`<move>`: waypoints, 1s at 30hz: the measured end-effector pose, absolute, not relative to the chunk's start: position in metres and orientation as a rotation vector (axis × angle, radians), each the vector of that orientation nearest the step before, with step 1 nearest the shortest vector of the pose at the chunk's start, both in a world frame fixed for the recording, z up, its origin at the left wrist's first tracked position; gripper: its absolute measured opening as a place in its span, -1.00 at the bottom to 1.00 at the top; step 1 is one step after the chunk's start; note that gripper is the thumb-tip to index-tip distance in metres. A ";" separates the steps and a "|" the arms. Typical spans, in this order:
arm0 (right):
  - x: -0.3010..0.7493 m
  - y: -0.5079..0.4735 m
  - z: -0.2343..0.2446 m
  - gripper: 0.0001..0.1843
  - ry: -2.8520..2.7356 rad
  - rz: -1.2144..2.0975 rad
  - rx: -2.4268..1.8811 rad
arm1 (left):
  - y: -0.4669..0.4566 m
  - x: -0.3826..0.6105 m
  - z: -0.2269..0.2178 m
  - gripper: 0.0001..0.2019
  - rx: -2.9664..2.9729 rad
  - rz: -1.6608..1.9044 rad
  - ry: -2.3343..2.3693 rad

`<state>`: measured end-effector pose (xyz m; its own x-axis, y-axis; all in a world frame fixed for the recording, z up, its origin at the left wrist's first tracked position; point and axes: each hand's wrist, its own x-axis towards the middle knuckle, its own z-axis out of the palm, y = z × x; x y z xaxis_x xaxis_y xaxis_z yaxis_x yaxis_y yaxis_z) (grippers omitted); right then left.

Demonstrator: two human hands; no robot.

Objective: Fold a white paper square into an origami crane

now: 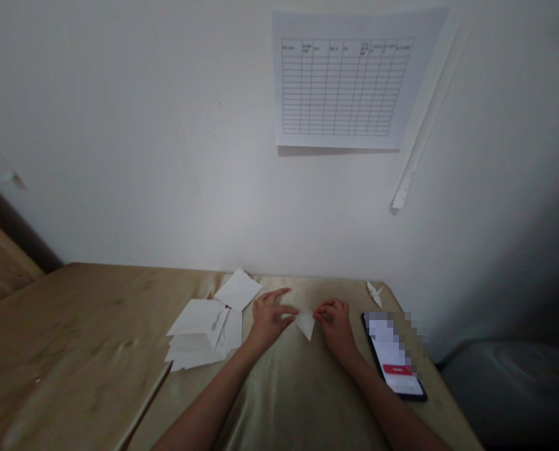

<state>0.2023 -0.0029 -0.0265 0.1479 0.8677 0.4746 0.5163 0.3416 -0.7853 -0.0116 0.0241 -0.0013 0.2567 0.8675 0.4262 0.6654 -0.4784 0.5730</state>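
Note:
Between my hands, a small piece of folded white paper [306, 324] is held just above or on the table, its point toward me. My left hand [269, 317] pinches its left corner between thumb and a finger, while another finger stretches out above. On the opposite side, my right hand [336, 322] grips the right corner with its fingertips. A small folded paper bird [375, 294] lies near the table's far right corner. To the left of my left hand lies a loose pile of white paper sheets [197, 341], with more square sheets [239, 289] behind it.
A smartphone [395, 357] with a lit screen lies to the right of my right hand. The table [96, 326] has a glossy beige cover and meets a white wall. A printed chart [340, 88] hangs on that wall. Something dark and rounded [509, 388] stands beyond the right edge.

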 end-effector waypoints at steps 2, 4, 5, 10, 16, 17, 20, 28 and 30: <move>0.202 -0.003 -0.028 -0.87 -1.510 0.402 -1.313 | 0.023 -0.010 -0.001 -0.77 2.266 0.982 1.421; 0.202 -0.002 -0.029 -0.87 -1.524 0.416 -1.316 | 0.022 -0.009 0.000 -0.79 2.264 0.928 1.446; 0.202 -0.002 -0.029 -0.88 -1.532 0.429 -1.325 | 0.022 -0.008 0.001 -0.80 2.261 0.899 1.463; 0.203 -0.003 -0.026 -0.91 -1.617 0.504 -1.412 | 0.020 -0.007 0.003 -0.84 2.245 0.754 1.518; 0.201 -0.006 -0.024 -0.91 -1.727 0.467 -1.427 | 0.018 -0.005 0.005 -0.88 2.208 0.668 1.553; 0.200 -0.006 -0.025 -0.91 -1.739 0.462 -1.423 | 0.018 -0.004 0.005 -0.88 2.205 0.662 1.558; 0.200 -0.005 -0.027 -0.91 -1.771 0.467 -1.430 | 0.018 -0.003 0.004 -0.88 2.205 0.660 1.563; 0.198 -0.006 -0.027 -0.92 -1.826 0.437 -1.451 | 0.017 0.001 0.004 -0.92 2.206 0.649 1.568; 0.198 -0.006 -0.027 -0.92 -1.841 0.433 -1.467 | 0.016 0.001 0.004 -0.91 2.210 0.625 1.564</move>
<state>0.1977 -0.0064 -0.0267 -0.0822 0.9401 0.3308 0.6942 0.2922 -0.6579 0.0013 0.0161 0.0041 0.2892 0.9461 0.1458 0.7862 -0.3216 0.5276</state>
